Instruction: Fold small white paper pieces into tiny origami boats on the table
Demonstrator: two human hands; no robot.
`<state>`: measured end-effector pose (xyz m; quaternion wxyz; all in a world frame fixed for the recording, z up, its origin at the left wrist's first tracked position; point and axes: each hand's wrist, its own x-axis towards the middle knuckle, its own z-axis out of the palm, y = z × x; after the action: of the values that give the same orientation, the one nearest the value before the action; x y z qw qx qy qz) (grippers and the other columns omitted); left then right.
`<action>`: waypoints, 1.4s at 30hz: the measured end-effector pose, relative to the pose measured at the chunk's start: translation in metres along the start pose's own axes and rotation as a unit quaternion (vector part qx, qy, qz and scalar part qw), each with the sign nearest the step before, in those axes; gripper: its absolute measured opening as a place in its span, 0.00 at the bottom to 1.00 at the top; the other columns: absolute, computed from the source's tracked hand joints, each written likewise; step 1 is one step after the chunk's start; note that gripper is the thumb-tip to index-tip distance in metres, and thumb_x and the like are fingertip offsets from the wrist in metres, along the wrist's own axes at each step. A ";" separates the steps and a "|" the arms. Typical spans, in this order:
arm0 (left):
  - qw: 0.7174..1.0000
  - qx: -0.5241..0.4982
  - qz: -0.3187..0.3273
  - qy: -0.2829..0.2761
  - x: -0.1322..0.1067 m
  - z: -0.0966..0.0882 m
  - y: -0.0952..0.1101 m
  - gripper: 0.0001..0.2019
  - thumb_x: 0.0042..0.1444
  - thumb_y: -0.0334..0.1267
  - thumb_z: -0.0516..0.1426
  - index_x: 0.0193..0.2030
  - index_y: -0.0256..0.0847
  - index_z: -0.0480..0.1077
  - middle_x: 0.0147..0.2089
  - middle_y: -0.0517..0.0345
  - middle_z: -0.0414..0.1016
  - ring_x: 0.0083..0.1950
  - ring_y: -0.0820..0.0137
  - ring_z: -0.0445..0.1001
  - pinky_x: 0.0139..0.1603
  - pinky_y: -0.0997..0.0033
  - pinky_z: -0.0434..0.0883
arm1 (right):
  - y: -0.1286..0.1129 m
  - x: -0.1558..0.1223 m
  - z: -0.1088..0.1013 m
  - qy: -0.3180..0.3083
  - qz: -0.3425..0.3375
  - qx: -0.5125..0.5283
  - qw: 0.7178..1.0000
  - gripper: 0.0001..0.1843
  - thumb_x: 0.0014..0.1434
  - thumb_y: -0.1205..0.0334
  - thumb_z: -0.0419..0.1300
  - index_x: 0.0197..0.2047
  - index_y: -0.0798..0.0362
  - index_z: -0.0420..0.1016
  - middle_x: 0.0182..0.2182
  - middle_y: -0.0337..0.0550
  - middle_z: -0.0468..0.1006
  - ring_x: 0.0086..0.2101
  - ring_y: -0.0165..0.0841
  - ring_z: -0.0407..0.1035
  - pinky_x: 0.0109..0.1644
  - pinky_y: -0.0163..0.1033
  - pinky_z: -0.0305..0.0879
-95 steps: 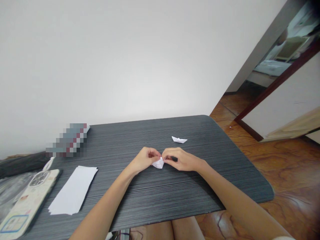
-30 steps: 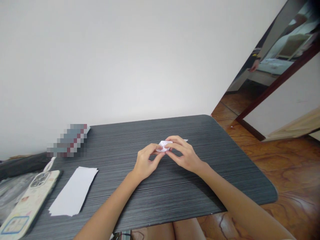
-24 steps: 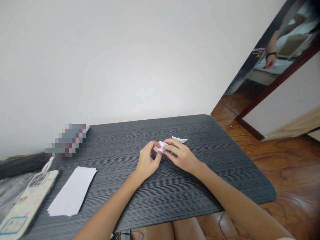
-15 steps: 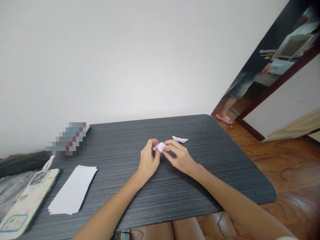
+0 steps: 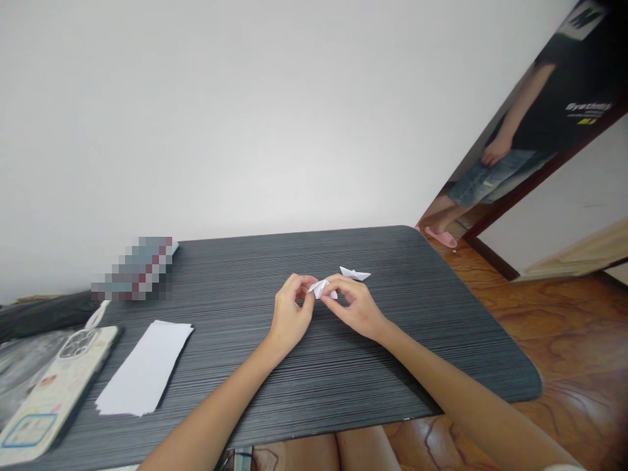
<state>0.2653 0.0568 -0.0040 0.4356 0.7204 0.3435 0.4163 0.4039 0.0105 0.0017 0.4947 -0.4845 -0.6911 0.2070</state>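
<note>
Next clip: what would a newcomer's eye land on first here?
The left hand and right hand meet mid-table, pinching a small folded paper between them. A paper boat lies just behind on the dark table, white sheets and a phone at its left end. Another person stands in the doorway, upper right.

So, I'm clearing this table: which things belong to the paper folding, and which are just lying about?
Folding: small folded paper pinched between left hand and right hand; folded paper boat behind it; stack of white sheets, probably.
Lying about: phone, far left; blurred item at the back.
</note>
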 end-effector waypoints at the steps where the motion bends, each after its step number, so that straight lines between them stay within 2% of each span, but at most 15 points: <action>1: 1.000 0.012 0.004 0.003 0.000 0.000 0.000 0.06 0.51 0.29 0.50 0.34 0.36 0.66 0.33 0.56 0.67 0.31 0.74 0.68 0.30 0.76 0.67 | 0.000 0.000 0.000 -0.003 0.003 0.008 1.000 0.03 0.52 0.70 0.54 0.29 0.55 0.67 0.32 0.44 0.71 0.33 0.30 0.66 0.39 0.38 0.63; 5: 1.000 0.019 -0.008 0.001 -0.002 0.000 0.000 0.06 0.51 0.28 0.50 0.34 0.36 0.66 0.32 0.57 0.67 0.29 0.75 0.68 0.28 0.77 0.67 | 0.001 -0.001 0.001 -0.010 0.017 0.043 0.999 0.02 0.52 0.68 0.55 0.28 0.54 0.68 0.32 0.44 0.71 0.33 0.31 0.66 0.39 0.38 0.63; 8: 0.999 -0.023 -0.033 -0.025 -0.001 -0.002 0.004 0.10 0.52 0.30 0.50 0.41 0.37 0.65 0.32 0.57 0.67 0.28 0.76 0.68 0.26 0.78 0.67 | 0.004 0.000 0.001 -0.004 0.073 0.117 0.991 0.03 0.52 0.65 0.56 0.29 0.54 0.67 0.26 0.41 0.71 0.28 0.29 0.66 0.32 0.36 0.64; 11: 0.994 -0.069 -0.017 -0.082 0.001 -0.009 0.010 0.16 0.54 0.34 0.50 0.50 0.39 0.62 0.38 0.54 0.66 0.31 0.75 0.69 0.28 0.76 0.70 | 0.006 0.003 -0.002 -0.018 0.158 0.238 0.958 0.06 0.53 0.60 0.55 0.30 0.55 0.64 0.18 0.36 0.69 0.17 0.25 0.63 0.20 0.31 0.60; 14: 0.992 -0.046 0.038 -0.112 0.004 -0.016 0.013 0.17 0.53 0.36 0.52 0.51 0.42 0.63 0.44 0.52 0.62 0.39 0.72 0.69 0.33 0.74 0.72 | 0.004 0.006 -0.005 -0.051 0.223 0.334 0.915 0.10 0.53 0.57 0.56 0.30 0.55 0.62 0.18 0.38 0.72 0.13 0.24 0.63 0.13 0.27 0.52; 17: 0.991 -0.016 0.083 -0.106 0.006 -0.019 0.010 0.17 0.51 0.35 0.54 0.50 0.42 0.64 0.48 0.51 0.60 0.44 0.69 0.67 0.39 0.71 0.72 | 0.001 0.008 -0.008 -0.071 0.274 0.393 0.875 0.12 0.52 0.55 0.56 0.30 0.56 0.61 0.17 0.39 0.73 0.11 0.23 0.62 0.10 0.24 0.46; 20: 0.990 -0.022 0.095 -0.099 0.005 -0.016 0.006 0.16 0.52 0.34 0.53 0.49 0.41 0.65 0.47 0.50 0.64 0.42 0.70 0.69 0.41 0.69 0.72 | 0.000 0.008 -0.010 -0.086 0.301 0.429 0.848 0.12 0.52 0.56 0.57 0.30 0.57 0.62 0.17 0.40 0.73 0.11 0.21 0.61 0.10 0.23 0.43; 22: 0.993 -0.046 0.075 -0.077 0.003 -0.012 0.003 0.16 0.53 0.34 0.53 0.49 0.40 0.64 0.47 0.50 0.65 0.41 0.71 0.71 0.40 0.69 0.73 | 0.001 0.007 -0.010 -0.088 0.309 0.449 0.834 0.12 0.52 0.56 0.57 0.29 0.57 0.63 0.17 0.39 0.73 0.11 0.21 0.60 0.10 0.24 0.41; 25: 0.996 -0.085 0.015 -0.012 0.002 -0.006 0.000 0.17 0.51 0.35 0.54 0.48 0.38 0.62 0.48 0.49 0.67 0.39 0.70 0.73 0.40 0.69 0.73 | 0.005 0.006 -0.009 -0.081 0.315 0.470 0.821 0.11 0.52 0.57 0.57 0.28 0.57 0.63 0.16 0.37 0.71 0.11 0.19 0.56 0.12 0.24 0.41; 28: 0.997 -0.076 -0.017 0.022 0.001 -0.002 -0.002 0.12 0.49 0.35 0.55 0.41 0.36 0.64 0.38 0.52 0.72 0.34 0.70 0.75 0.37 0.70 0.74 | 0.008 0.004 -0.005 -0.079 0.316 0.465 0.823 0.10 0.51 0.58 0.58 0.29 0.58 0.65 0.15 0.35 0.69 0.12 0.17 0.52 0.14 0.25 0.42; 30: 0.998 -0.052 -0.014 0.017 0.001 -0.001 -0.003 0.09 0.49 0.35 0.55 0.37 0.35 0.65 0.33 0.53 0.74 0.30 0.71 0.74 0.33 0.72 0.74 | 0.008 0.003 -0.002 -0.082 0.319 0.459 0.825 0.10 0.50 0.59 0.59 0.29 0.58 0.66 0.15 0.34 0.67 0.13 0.17 0.51 0.15 0.25 0.40; 33: 1.000 -0.025 -0.004 0.015 0.001 -0.002 -0.004 0.07 0.49 0.34 0.55 0.36 0.35 0.66 0.31 0.55 0.74 0.28 0.72 0.74 0.32 0.73 0.73 | 0.008 0.003 0.000 -0.083 0.321 0.444 0.833 0.10 0.50 0.58 0.59 0.30 0.58 0.66 0.16 0.33 0.65 0.14 0.17 0.50 0.15 0.26 0.39; 37: 0.999 0.021 0.012 0.024 0.001 -0.004 -0.002 0.04 0.48 0.33 0.55 0.32 0.36 0.66 0.28 0.58 0.72 0.27 0.74 0.73 0.31 0.75 0.72 | 0.006 0.004 0.002 -0.073 0.303 0.375 0.873 0.11 0.49 0.57 0.59 0.31 0.57 0.65 0.18 0.33 0.67 0.13 0.18 0.54 0.15 0.26 0.40; 42: 0.998 0.058 0.000 -0.002 0.001 -0.007 0.000 0.04 0.49 0.34 0.54 0.29 0.36 0.66 0.24 0.59 0.71 0.22 0.75 0.71 0.23 0.78 0.69 | 0.008 0.002 0.006 -0.096 0.275 0.286 0.913 0.12 0.51 0.55 0.56 0.30 0.57 0.64 0.19 0.35 0.68 0.14 0.20 0.57 0.15 0.27 0.46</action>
<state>0.2597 0.0600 -0.0017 0.3939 0.7453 0.3658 0.3944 0.4021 0.0173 -0.0064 0.4670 -0.4711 -0.4863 0.5687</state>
